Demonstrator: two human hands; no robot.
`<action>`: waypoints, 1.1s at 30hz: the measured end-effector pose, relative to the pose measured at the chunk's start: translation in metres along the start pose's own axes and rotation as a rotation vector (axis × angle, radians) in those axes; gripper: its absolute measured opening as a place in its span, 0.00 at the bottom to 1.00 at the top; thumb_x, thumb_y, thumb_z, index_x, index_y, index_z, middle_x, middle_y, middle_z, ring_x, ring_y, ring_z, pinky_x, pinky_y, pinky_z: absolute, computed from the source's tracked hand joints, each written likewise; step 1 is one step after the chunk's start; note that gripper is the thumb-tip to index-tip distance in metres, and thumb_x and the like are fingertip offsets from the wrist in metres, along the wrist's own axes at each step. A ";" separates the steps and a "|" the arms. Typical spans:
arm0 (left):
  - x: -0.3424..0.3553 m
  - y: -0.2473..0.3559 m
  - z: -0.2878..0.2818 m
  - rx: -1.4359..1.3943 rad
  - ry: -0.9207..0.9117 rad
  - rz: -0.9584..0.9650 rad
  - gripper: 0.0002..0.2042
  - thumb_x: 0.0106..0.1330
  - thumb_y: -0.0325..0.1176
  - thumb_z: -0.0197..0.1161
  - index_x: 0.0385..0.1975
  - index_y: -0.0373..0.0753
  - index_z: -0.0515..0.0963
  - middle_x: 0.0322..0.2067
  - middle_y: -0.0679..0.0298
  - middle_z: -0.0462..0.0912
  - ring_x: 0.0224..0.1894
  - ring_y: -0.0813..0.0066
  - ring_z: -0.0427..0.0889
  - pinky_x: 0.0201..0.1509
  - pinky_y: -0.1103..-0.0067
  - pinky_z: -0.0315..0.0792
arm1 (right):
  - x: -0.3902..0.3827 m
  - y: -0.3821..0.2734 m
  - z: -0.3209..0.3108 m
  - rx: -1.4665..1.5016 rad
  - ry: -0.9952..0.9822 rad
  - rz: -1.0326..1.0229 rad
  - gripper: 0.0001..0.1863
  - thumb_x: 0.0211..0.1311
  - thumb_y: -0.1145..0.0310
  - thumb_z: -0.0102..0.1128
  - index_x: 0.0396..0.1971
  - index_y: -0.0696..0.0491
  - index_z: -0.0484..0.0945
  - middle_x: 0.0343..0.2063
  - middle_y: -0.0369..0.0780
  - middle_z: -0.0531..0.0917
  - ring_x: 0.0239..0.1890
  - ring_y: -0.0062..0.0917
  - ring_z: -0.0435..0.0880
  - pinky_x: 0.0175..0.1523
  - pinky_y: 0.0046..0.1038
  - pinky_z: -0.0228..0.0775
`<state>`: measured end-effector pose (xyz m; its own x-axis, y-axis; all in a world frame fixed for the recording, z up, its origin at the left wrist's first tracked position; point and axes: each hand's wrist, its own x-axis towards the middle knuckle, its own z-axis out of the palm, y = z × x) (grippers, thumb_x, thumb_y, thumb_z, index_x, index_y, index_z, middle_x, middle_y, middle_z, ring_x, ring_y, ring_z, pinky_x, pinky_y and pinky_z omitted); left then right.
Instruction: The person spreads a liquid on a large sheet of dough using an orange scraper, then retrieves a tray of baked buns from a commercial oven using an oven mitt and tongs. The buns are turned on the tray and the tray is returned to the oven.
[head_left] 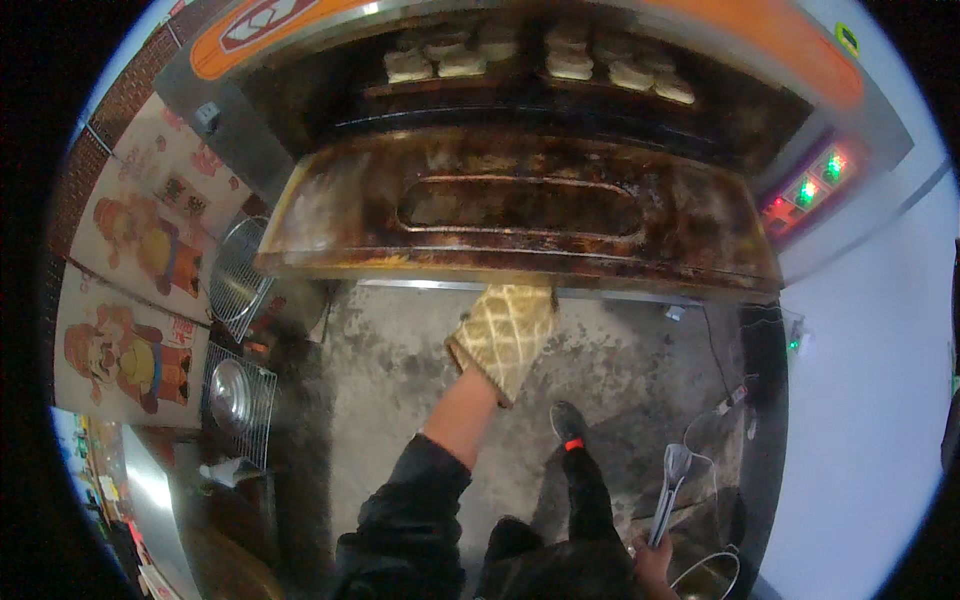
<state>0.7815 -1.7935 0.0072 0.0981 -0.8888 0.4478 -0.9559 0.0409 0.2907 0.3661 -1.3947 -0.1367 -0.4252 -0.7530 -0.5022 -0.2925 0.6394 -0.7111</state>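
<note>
Oven with orange trim, far side. Oven door lowered toward near side, opening apparently done; whether held or resting, can't tell from here. Left hand inside tan checked mitt, at middle of door's near edge; fingers hidden, so can't tell grip or spread. Metal tongs, near right, well apart from bread. Right hand, fingers curled round tongs' handle end. Pale bread pieces, far inside oven, two groups; none seen out yet.
</note>
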 end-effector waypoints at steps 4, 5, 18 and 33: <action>-0.033 -0.001 -0.045 -0.079 -0.110 0.033 0.21 0.72 0.48 0.66 0.57 0.43 0.81 0.50 0.56 0.86 0.51 0.57 0.87 0.54 0.66 0.83 | -0.020 -0.101 0.012 0.088 -0.034 0.288 0.19 0.58 0.73 0.73 0.48 0.56 0.77 0.32 0.35 0.78 0.33 0.23 0.79 0.37 0.32 0.73; -0.037 0.004 -0.065 -0.113 -0.137 0.056 0.21 0.72 0.48 0.65 0.58 0.43 0.81 0.51 0.55 0.86 0.52 0.57 0.87 0.55 0.66 0.83 | -0.016 -0.093 0.012 0.063 -0.037 0.236 0.20 0.59 0.73 0.73 0.49 0.56 0.76 0.31 0.35 0.78 0.32 0.23 0.80 0.36 0.32 0.73; 0.246 -0.184 -0.167 1.105 -0.080 0.601 0.22 0.74 0.48 0.63 0.62 0.42 0.79 0.56 0.54 0.84 0.62 0.56 0.81 0.61 0.66 0.81 | 0.009 -0.180 0.050 0.448 0.067 0.408 0.21 0.66 0.59 0.75 0.48 0.54 0.74 0.21 0.35 0.76 0.16 0.24 0.73 0.21 0.32 0.64; 0.426 -0.262 -0.083 0.674 -0.416 0.868 0.17 0.70 0.42 0.63 0.53 0.40 0.82 0.51 0.55 0.85 0.56 0.57 0.83 0.60 0.64 0.80 | -0.145 -0.226 0.182 0.698 0.650 0.459 0.12 0.70 0.69 0.66 0.47 0.55 0.75 0.21 0.36 0.74 0.16 0.23 0.73 0.20 0.31 0.66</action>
<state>1.0967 -2.1449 0.1916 -0.6371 -0.7674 -0.0715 -0.6231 0.5675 -0.5383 0.6498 -1.4581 0.0073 -0.8072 -0.1020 -0.5814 0.4818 0.4551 -0.7488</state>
